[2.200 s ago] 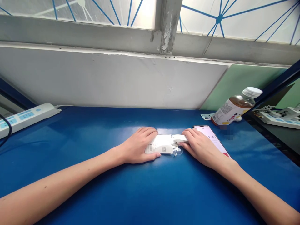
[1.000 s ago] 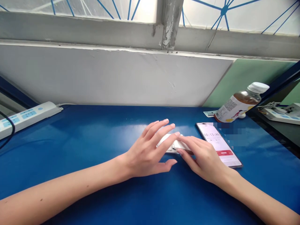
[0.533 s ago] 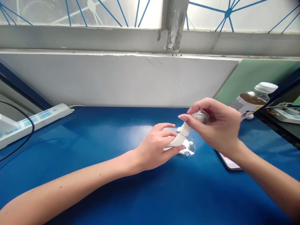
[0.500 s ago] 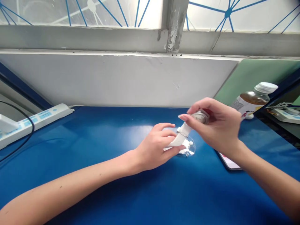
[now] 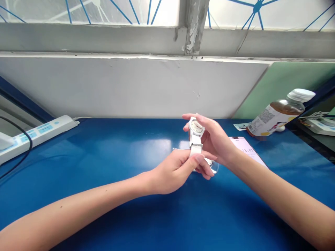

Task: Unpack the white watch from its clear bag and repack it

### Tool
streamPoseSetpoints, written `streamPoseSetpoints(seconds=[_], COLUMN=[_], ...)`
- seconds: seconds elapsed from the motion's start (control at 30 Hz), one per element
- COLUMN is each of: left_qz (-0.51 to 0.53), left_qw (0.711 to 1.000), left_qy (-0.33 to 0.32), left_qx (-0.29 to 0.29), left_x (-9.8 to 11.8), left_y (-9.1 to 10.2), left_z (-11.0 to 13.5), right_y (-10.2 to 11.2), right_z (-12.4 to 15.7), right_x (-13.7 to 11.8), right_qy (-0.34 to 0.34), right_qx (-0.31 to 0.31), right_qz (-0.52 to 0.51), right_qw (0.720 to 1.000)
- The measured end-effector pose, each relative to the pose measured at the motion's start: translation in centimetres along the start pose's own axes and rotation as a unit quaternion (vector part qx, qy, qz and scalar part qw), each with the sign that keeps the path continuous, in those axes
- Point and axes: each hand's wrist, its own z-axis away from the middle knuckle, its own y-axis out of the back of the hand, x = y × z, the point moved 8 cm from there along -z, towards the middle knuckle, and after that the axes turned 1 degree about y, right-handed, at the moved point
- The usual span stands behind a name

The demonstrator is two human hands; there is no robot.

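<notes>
A white wristwatch (image 5: pixel 196 127) is held up above the blue table, its round dial facing me. My left hand (image 5: pixel 180 170) pinches the lower strap, thumb on top and fingers beneath. The watch case rests between the thumb and fingers of my right hand (image 5: pixel 213 137), which closes around its upper end. Below the hands a clear round dish (image 5: pixel 215 168) lies on the table, mostly hidden, and its contents are hard to make out.
A phone (image 5: pixel 247 150) showing 13:47 lies right of my hands, partly behind my right forearm. Beyond it stands a drink bottle (image 5: pixel 277 115) with a white cap, near a small card (image 5: pixel 240 126). A white power strip (image 5: pixel 44 134) with a black cable (image 5: pixel 27 150) runs along the left.
The watch has turned so that its dial faces me and moved slightly left. My left hand now grips the strap thumb-up, and my right hand has shifted left, uncovering more of the phone.
</notes>
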Motion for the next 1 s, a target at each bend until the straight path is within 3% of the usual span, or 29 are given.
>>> streamPoseSetpoints(seconds=[0.13,0.23,0.37,0.47,0.63,0.8,1.0], left_qz=[-0.007,-0.022,0.039,0.141,0.300,0.324,0.329], left_qw=[1.000,1.000,0.998,0.983,0.935,0.921,0.914], left_qy=[-0.023,-0.016,0.050,0.117,0.188,0.213,0.237], left_qx=[-0.012,-0.012,0.023,0.019,-0.008,-0.028,-0.006], left_x=[0.1,-0.2,-1.1,-2.1,-3.3,-3.6,-3.9], left_y=[-0.2,-0.2,0.2,-0.2,-1.2,-1.6,-1.4], left_z=[0.2,0.2,-0.1,-0.1,0.1,0.3,0.3], right_y=[-1.5,-2.4,-3.4,-3.1,-2.1,-2.0,-2.6], right_z=[0.4,0.9,1.4,1.1,0.2,0.3,0.6], right_x=[2.9,2.9,2.2,1.9,1.2,1.2,1.5], right_qy=[-0.120,-0.124,-0.112,-0.099,-0.064,-0.088,-0.106], right_qx=[-0.083,-0.144,-0.205,-0.190,-0.146,-0.146,-0.166], right_qz=[-0.090,-0.102,-0.087,-0.080,-0.076,-0.088,-0.136], right_qw=[0.985,0.976,0.968,0.974,0.984,0.981,0.971])
